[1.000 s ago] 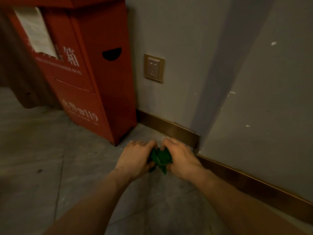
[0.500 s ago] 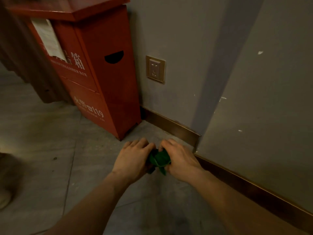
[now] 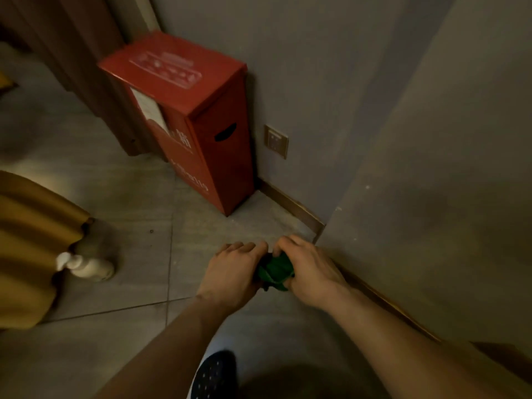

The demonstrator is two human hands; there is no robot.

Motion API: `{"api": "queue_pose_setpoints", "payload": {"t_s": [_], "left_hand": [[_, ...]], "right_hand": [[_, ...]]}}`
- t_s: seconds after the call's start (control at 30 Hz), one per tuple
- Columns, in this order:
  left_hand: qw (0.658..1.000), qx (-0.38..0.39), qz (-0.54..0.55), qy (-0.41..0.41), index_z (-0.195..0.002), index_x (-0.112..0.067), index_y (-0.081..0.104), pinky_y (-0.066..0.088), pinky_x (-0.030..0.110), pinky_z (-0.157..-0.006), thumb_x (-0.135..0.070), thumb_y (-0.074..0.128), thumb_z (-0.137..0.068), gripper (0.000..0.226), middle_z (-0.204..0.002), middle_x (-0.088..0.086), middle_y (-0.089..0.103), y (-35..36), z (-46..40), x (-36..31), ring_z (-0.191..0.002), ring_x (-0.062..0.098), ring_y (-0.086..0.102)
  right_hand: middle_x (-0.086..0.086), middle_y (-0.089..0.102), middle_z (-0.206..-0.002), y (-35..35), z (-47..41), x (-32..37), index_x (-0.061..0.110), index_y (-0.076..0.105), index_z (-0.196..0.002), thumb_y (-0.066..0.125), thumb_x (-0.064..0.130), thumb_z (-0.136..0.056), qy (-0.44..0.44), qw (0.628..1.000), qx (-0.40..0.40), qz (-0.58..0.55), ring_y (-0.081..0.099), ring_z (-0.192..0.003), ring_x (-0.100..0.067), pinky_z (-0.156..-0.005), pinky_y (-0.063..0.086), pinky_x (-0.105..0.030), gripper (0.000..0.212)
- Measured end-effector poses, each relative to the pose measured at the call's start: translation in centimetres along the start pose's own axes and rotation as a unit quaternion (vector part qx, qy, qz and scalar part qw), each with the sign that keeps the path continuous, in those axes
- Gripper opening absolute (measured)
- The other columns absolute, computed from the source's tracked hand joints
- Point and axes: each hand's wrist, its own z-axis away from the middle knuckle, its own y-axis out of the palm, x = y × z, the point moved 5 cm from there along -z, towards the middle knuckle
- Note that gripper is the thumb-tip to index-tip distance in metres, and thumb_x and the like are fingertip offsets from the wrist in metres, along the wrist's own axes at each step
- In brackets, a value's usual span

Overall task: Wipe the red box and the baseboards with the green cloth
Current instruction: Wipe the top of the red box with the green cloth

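Note:
A bunched green cloth [image 3: 275,269] is held between my left hand [image 3: 230,276] and my right hand [image 3: 309,273], both closed on it above the floor. The tall red box [image 3: 184,116] stands upright against the grey wall, up and to the left of my hands, with white lettering and a paper sheet on its front and a dark slot in its side. A brown baseboard [image 3: 290,207] runs from the box's foot to a wall corner just beyond my right hand. Another baseboard stretch [image 3: 385,305] continues along the nearer wall under my right forearm.
A wall socket [image 3: 275,140] sits on the grey wall right of the box. A white spray bottle [image 3: 86,267] lies on the tiled floor at left, beside a mustard-yellow upholstered edge [image 3: 26,243]. A dark dotted shoe [image 3: 214,375] shows at the bottom. Brown curtain [image 3: 72,38] hangs behind the box.
The view has risen and pulled back, so the box's top, the bottle and my shoe now show. Both hands stay closed on the green cloth near the wall corner.

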Motion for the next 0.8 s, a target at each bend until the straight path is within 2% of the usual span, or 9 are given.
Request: {"api": "queue_pose_setpoints", "payload": {"t_s": [0.1, 0.3, 0.4, 0.53, 0.67, 0.8], "left_hand": [[1.0, 0.003, 0.02, -0.02, -0.104, -0.032, 0.048, 0.037, 0.029, -0.079, -0.044, 0.075, -0.082, 0.036, -0.102, -0.007, 0.064, -7.3, 2.4, -3.4, -0.092, 0.017, 0.059], [0.997, -0.011, 0.061, -0.038, -0.097, -0.036, 0.044, 0.042, 0.028, -0.079, -0.047, 0.071, -0.084, 0.033, -0.101, -0.012, 0.062, -23.9, 6.6, -10.9, -0.09, 0.012, 0.056], [0.996, -0.052, 0.052, -0.049, -0.097, -0.033, 0.047, 0.047, 0.034, -0.081, -0.044, 0.07, -0.083, 0.03, -0.101, -0.01, 0.063, -31.8, 8.5, -14.5, -0.091, 0.016, 0.058], [0.99, -0.124, 0.029, -0.061, -0.108, -0.028, 0.054, 0.049, 0.043, -0.084, -0.04, 0.071, -0.079, 0.035, -0.108, -0.006, 0.067, -40.8, 11.1, -19.3, -0.1, 0.021, 0.061], [0.983, -0.166, 0.028, -0.073, -0.108, -0.028, 0.056, 0.05, 0.044, -0.083, -0.034, 0.073, -0.078, 0.035, -0.108, -0.006, 0.069, -47.4, 13.4, -23.0, -0.101, 0.021, 0.064], [0.974, -0.208, 0.046, -0.083, -0.106, -0.025, 0.059, 0.051, 0.044, -0.079, -0.027, 0.074, -0.075, 0.034, -0.105, -0.005, 0.07, -52.8, 15.2, -24.7, -0.097, 0.023, 0.065]], "right_hand": [[0.003, 0.051, -0.117, -6.6, 3.5, 4.4, 0.028, 0.048, -0.104, 0.077, 0.008, -0.075, 0.001, 1.0, 0.01, -0.01, 0.057, -0.098, -0.022, -0.076, 0.054, -0.039, 0.046], [0.004, 0.052, -0.111, -21.4, 10.2, 13.4, 0.029, 0.048, -0.101, 0.076, 0.013, -0.074, -0.038, 0.999, 0.013, 0.016, 0.058, -0.095, -0.022, -0.074, 0.052, -0.037, 0.042], [0.003, 0.052, -0.109, -28.3, 13.2, 17.6, 0.028, 0.048, -0.101, 0.075, 0.011, -0.073, -0.077, 0.997, 0.002, 0.026, 0.057, -0.095, -0.023, -0.076, 0.051, -0.039, 0.042], [0.003, 0.053, -0.108, -36.3, 17.3, 22.3, 0.027, 0.05, -0.1, 0.076, 0.009, -0.072, -0.123, 0.991, -0.03, 0.033, 0.057, -0.094, -0.023, -0.076, 0.05, -0.036, 0.042], [0.003, 0.054, -0.107, -41.8, 20.5, 25.9, 0.026, 0.052, -0.1, 0.077, 0.009, -0.072, -0.15, 0.986, -0.061, 0.035, 0.056, -0.094, -0.02, -0.071, 0.042, -0.029, 0.042], [0.004, 0.056, -0.108, -45.9, 22.3, 29.0, 0.026, 0.055, -0.102, 0.077, 0.009, -0.073, -0.155, 0.985, -0.076, 0.022, 0.057, -0.095, -0.018, -0.074, 0.044, -0.027, 0.041]]}}
